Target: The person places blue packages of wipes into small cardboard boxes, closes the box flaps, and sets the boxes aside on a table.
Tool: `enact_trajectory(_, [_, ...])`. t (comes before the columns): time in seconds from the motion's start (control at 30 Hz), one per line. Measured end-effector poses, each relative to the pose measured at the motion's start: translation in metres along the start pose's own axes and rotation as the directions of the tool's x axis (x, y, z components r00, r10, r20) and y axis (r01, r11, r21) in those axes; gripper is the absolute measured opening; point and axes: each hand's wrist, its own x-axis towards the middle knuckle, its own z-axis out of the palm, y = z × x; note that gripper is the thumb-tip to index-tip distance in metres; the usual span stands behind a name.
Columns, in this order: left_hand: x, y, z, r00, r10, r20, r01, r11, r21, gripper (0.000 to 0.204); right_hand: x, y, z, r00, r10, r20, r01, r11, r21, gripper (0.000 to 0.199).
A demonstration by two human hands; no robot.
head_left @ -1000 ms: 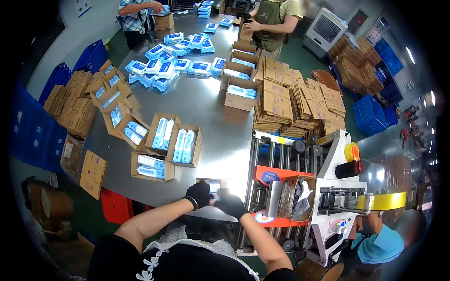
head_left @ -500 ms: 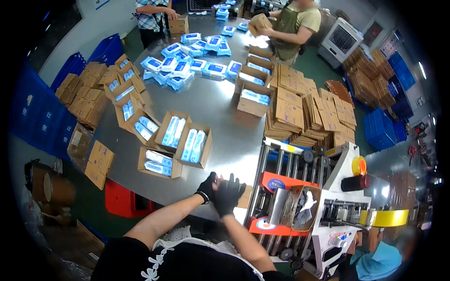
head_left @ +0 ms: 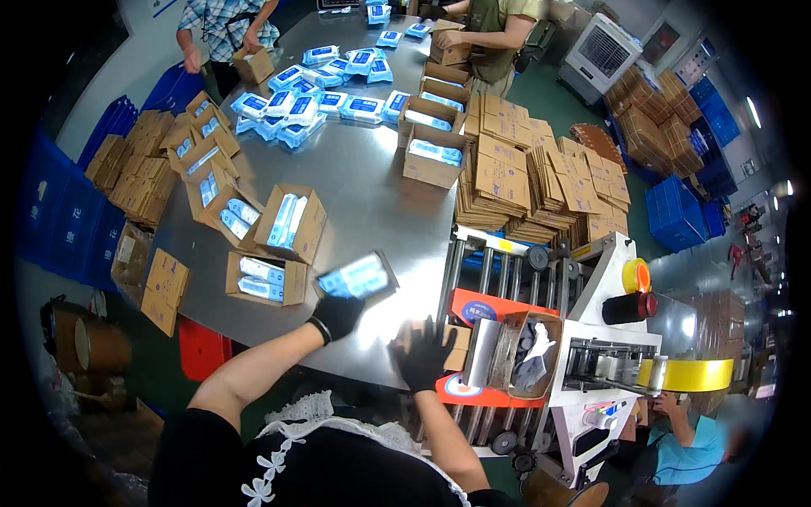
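Beneath my black-gloved left hand (head_left: 340,318), at the near edge of the metal table (head_left: 355,190), is an open carton of blue-and-white wipes packs (head_left: 358,276). My hand grips its near side; the carton is tilted and blurred, and my thumb is hidden. My right hand (head_left: 425,355), gloved too, is spread open over a small brown carton (head_left: 457,345) at the table's right edge, beside the carton-sealing machine (head_left: 591,338). The hand partly covers that carton. Left of my left hand stand another filled carton (head_left: 291,224) and a lower one (head_left: 266,280).
Loose wipes packs (head_left: 296,110) lie heaped on the far table. Flattened cartons (head_left: 507,169) are stacked on the right, behind the machine's rollers (head_left: 481,262). Two people hold cartons at the far side; another person (head_left: 693,448) is at the lower right.
My hands, together before, have moved apart. My left hand went left onto the filled carton, which has tilted; my right has spread over the small carton. The far-right person's carton is lower.
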Motion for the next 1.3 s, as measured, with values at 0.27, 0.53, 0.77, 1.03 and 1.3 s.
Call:
enact_trajectory(0.27, [-0.077, 0.011, -0.043, 0.959, 0.200, -0.202, -0.209, 0.978, -0.025, 0.020, 0.004, 0.018, -0.048, 0.950, 0.186, -0.251, -0.071, 0.910, 0.408, 0.040])
enact_trajectory(0.53, [-0.065, -0.013, -0.044, 0.940, 0.336, -0.056, -0.340, 0.925, -0.168, 0.041, -0.023, -0.035, -0.056, 0.967, 0.056, 0.249, -0.170, 0.869, 0.465, 0.042])
enact_trajectory(0.77, [-0.018, -0.024, -0.020, 0.817, 0.549, 0.179, -0.403, 0.764, -0.503, 0.040, 0.064, -0.037, 0.007, 0.614, -0.507, 0.605, 0.122, 0.818, 0.562, 0.055])
enact_trajectory(1.03, [-0.044, -0.046, 0.084, 0.973, -0.156, 0.169, 0.211, 0.319, -0.924, 0.085, 0.105, -0.118, -0.044, 0.892, -0.363, 0.268, 0.212, 0.861, 0.462, 0.024])
enact_trajectory(1.3, [-0.063, 0.000, 0.053, 0.988, -0.044, 0.147, 0.130, 0.750, -0.649, 0.034, 0.035, -0.121, 0.015, 0.989, -0.063, 0.134, 0.044, 0.989, 0.141, 0.062])
